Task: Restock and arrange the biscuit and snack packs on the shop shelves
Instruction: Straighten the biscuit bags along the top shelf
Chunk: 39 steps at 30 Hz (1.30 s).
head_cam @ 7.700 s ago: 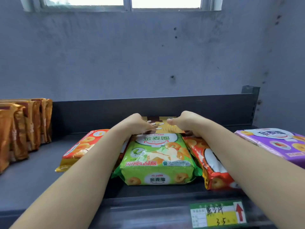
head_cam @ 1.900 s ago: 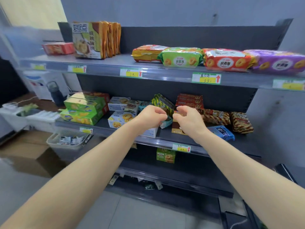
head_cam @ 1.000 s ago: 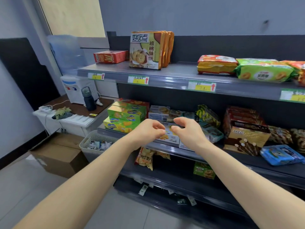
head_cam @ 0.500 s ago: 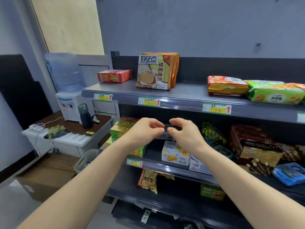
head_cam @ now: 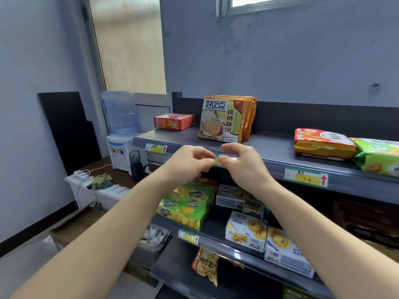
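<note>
Left hand (head_cam: pixel 190 164) and right hand (head_cam: pixel 241 167) hover, fingers (head_cam: pixel 206 161) loosely curled, empty; likely next: reach the biscuit packs (head_cam: pixel 224 120) just beyond

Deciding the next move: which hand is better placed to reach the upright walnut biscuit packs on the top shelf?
Likely right: the right hand lines up with the packs; the left hand is offset leftward.

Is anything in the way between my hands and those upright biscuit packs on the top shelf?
Nothing visible. Only bare top shelf lies between the left hand, the right hand and the upright biscuit packs.
</note>
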Each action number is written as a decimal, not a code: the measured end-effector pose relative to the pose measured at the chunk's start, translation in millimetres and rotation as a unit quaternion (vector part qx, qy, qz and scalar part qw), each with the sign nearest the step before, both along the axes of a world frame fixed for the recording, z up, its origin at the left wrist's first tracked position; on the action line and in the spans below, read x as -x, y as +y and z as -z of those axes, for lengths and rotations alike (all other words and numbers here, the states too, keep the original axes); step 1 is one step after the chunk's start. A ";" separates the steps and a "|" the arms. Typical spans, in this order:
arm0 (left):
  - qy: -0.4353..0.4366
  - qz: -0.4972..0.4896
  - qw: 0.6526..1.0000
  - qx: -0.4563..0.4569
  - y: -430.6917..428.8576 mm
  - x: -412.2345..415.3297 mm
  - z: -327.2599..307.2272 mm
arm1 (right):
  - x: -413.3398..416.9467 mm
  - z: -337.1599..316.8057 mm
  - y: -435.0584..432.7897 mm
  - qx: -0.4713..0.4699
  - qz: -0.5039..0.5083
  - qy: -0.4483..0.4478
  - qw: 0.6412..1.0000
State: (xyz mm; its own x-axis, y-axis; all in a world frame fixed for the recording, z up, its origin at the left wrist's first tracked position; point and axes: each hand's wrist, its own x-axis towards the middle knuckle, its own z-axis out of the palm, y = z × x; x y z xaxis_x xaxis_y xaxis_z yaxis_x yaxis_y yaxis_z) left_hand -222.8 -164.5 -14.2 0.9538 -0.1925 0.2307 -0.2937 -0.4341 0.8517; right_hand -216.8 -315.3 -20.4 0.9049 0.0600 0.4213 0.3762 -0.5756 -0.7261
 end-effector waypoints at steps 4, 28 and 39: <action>-0.017 -0.049 0.999 -0.014 20.6 -9.0 -11.4 | -22.9 -5.3 18.2 -0.005 -0.034 -0.005 0.999; 0.003 -0.087 0.996 -0.023 214.5 -336.0 -44.6 | -294.0 -49.3 217.5 -0.362 0.085 0.272 0.888; 0.106 -0.082 0.989 0.069 213.1 -405.9 -36.4 | -330.2 -41.6 226.1 -0.455 0.146 0.271 0.836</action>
